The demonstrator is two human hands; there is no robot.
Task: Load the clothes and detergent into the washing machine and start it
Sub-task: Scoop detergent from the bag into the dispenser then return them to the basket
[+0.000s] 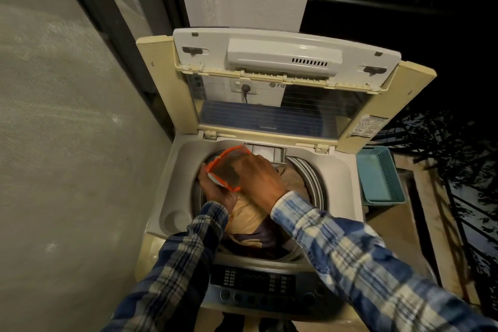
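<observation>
The right hand point(258, 178) covers one end of the packet point(225, 170), and its fingertips are out of sight, so its grip cannot be told. The left hand point(217, 195) holds the packet from beneath, most fingers hidden. The packet's print is blurred. Both sleeves point(336, 245) hide part of the clothes point(250, 217). Labels on the control panel point(253, 281) and the sticker point(367, 125) are too small to read.

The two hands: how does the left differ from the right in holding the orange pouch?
The left hand grips the pouch at its lower end from beneath; the right hand grips its right side from above, knuckles up. The left hand is by the left rim of the drum; the right hand is nearer the middle. Both hold the one pouch over the clothes.
</observation>
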